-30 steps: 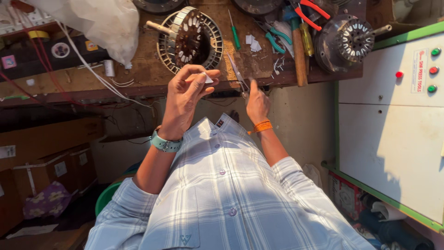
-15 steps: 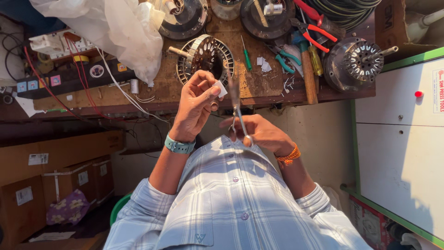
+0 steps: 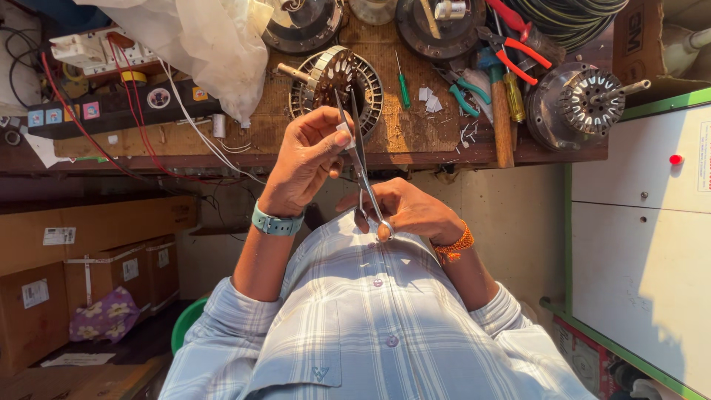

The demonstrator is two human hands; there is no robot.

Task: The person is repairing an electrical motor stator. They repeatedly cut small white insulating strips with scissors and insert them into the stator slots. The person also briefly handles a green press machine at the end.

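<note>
My right hand (image 3: 415, 211) grips a pair of steel scissors (image 3: 361, 164) by the handles, blades open and pointing toward the workbench. My left hand (image 3: 307, 159) pinches a small white piece of paper or insulation (image 3: 344, 133) between thumb and fingers, right at the scissor blades. A teal band is on my left wrist, an orange thread on my right. Just beyond the hands, a round motor stator with a shaft (image 3: 337, 78) lies on the wooden workbench (image 3: 415, 137).
On the bench lie a green screwdriver (image 3: 402, 87), pliers with red handles (image 3: 515, 52), a hammer (image 3: 501, 118), another motor part (image 3: 581, 104) and a white plastic bag (image 3: 204, 48). A white cabinet (image 3: 641, 244) stands at the right, cardboard boxes (image 3: 89, 267) at the left.
My right hand came down from the bench holding the scissors and brought them to the small white piece in my left hand. The camera view shifted closer to the bench.
</note>
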